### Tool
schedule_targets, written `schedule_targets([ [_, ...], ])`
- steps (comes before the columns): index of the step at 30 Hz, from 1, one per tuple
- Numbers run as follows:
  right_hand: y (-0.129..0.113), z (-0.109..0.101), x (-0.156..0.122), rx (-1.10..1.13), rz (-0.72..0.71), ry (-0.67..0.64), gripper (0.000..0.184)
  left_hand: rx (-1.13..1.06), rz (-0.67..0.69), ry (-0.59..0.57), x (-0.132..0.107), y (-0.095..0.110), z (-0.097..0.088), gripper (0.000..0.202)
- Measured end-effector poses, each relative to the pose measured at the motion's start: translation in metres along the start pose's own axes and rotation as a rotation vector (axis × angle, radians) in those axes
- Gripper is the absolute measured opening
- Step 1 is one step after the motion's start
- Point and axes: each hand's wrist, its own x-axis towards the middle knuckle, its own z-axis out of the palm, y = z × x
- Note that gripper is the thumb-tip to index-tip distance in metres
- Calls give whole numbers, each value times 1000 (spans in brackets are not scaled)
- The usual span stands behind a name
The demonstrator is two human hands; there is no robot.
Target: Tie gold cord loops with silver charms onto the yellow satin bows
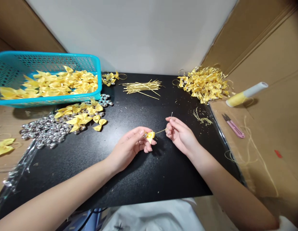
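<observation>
Over the middle of the black table, my left hand [133, 144] pinches a small yellow ribbon bow [150, 136]. A bit of silver shows beside the bow at the fingertips, probably one of the bells, though partly hidden. From the bow a thin gold cord [160, 131] runs to the right, drawn fairly straight. Its other end is pinched by my right hand [180, 133], thumb against fingers, with a short tip standing up above them.
A turquoise basket [48, 100] of yellow bows stands back left, with silver bells [48, 128] and loose bows before it. Gold cords [141, 87] lie at the back. Finished bows [204, 83] are heaped back right, near cord scraps [202, 118], pink thread snips [233, 126] and a tube [246, 94].
</observation>
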Motion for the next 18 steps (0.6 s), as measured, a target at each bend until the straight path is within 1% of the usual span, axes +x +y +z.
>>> schedule_targets([
  [3, 0, 0, 0, -8, 5, 5, 27, -26, -24, -21, 0, 0, -1, 31],
  [8, -1, 0, 0, -16, 9, 11, 29, -37, -94, -35, 0, 1, -2, 26],
  [12, -1, 0, 0, -4, 10, 16, 27, -47, -100, -45, 2, -1, -4, 29],
  [18, -1, 1, -1, -6, 9, 11, 27, -43, -98, -19, 2, -2, -4, 28],
])
